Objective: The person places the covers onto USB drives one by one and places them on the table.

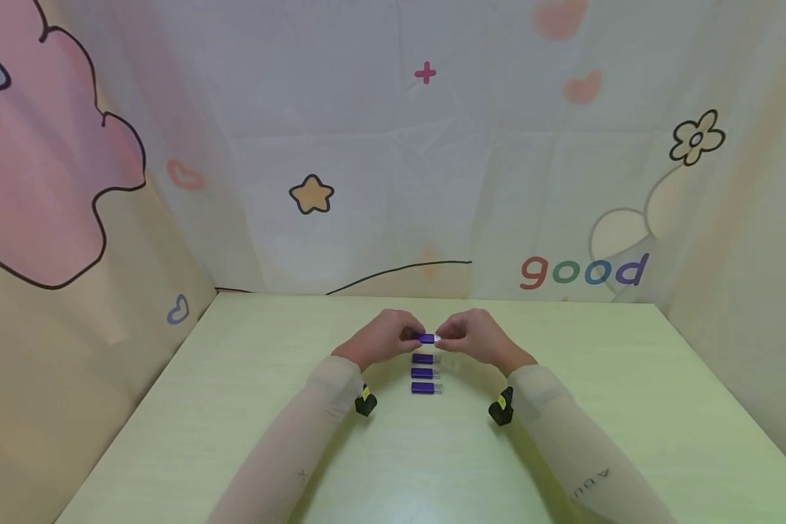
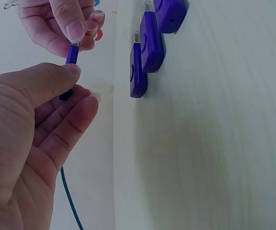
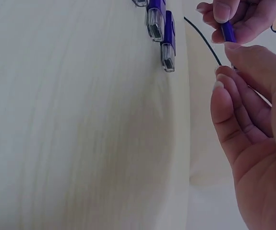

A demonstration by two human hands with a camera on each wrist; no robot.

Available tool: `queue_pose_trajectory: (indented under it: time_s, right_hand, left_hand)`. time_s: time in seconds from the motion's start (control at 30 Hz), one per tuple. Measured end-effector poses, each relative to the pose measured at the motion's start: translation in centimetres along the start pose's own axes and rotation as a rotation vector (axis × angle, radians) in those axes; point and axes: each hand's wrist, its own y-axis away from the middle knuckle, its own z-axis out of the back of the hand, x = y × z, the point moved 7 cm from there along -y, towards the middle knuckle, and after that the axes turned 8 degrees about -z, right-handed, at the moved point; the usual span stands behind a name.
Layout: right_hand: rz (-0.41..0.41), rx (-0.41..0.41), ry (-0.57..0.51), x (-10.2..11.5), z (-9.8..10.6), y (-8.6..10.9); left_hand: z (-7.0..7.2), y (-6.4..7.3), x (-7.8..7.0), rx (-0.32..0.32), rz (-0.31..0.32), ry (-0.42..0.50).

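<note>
Between both hands a purple USB stick (image 1: pixel 427 338) is held up just above the table, beyond a column of others. My left hand (image 1: pixel 386 338) pinches its purple body between thumb and fingers; my right hand (image 1: pixel 474 338) pinches the clear-capped plug end. In the left wrist view the held USB stick (image 2: pixel 71 55) runs from one hand to the other. Nearer me, three more purple USB sticks lie in a column with plug ends to the right: the far one (image 1: pixel 423 359), the middle one (image 1: pixel 422 373) and the near one (image 1: pixel 423 388).
A pale wood-grain table (image 1: pixel 393 458) spreads beneath both arms. Behind it hangs a printed cloth backdrop (image 1: pixel 393 218), which also covers both sides. Each wrist carries a small black camera, one on the left (image 1: pixel 365 401) and one on the right (image 1: pixel 501 407).
</note>
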Motion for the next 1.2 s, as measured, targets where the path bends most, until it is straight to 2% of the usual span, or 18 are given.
queue_pose_trajectory:
  time_s: [0.3, 0.63, 0.93, 1.2]
  right_hand:
    - [-0.028, 0.015, 0.045, -0.8, -0.5, -1.4]
    - [-0.076, 0.043, 0.092, -1.6, -1.0, -2.3]
    - [-0.1, 0.074, 0.123, -2.2, -1.4, -2.8]
    - [-0.131, 0.084, 0.127, -2.1, -1.5, -2.8]
  left_hand:
    - [-0.8, -1.1, 1.4, 0.03, 0.013, -0.045]
    - [-1.7, -1.7, 2.8, 0.05, 0.1, -0.021]
    - [-2.2, -2.0, 3.1, 0.069, 0.092, -0.055]
    - [-2.2, -2.2, 2.8, 0.086, 0.092, -0.073]
